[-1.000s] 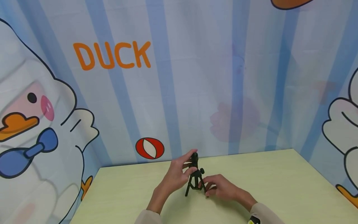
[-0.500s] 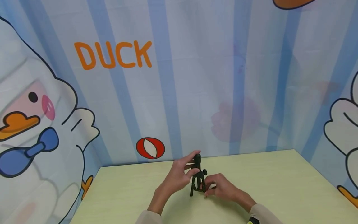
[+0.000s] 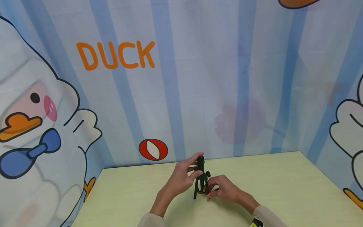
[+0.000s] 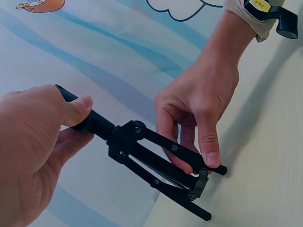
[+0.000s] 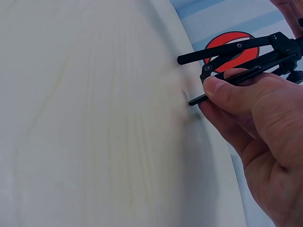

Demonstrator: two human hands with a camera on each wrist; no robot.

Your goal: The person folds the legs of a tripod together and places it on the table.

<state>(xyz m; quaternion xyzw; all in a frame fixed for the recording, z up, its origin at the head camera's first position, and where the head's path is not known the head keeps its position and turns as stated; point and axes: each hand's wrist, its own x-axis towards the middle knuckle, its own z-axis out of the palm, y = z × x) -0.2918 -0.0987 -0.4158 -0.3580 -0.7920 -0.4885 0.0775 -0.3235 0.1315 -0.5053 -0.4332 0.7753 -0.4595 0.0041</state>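
A small black tripod [image 3: 202,183] stands upright between my two hands over the tabletop, its legs partly drawn in. My left hand [image 3: 179,179] grips the upper column, thumb on one side and fingers on the other, as the left wrist view shows on the tripod's shaft [image 4: 102,125]. Lower down, my right hand [image 3: 225,189] pinches a leg near its foot. In the right wrist view the thumb of that hand [image 5: 265,109] presses the leg beside the brace, while another leg [image 5: 222,51] points out free. A knob [image 3: 208,174] sticks out on the column's right side.
The pale wooden table [image 3: 269,183] reaches back to a blue-striped curtain [image 3: 204,78] printed with ducks and lettering. The curtain also rises along the left and right sides. A black device with a yellow label [image 3: 256,222] sits on the right wrist.
The tripod's legs have drawn closer together, and the tripod has shifted slightly right. My left hand moved right with it; the right hand keeps its pinch low on a leg.
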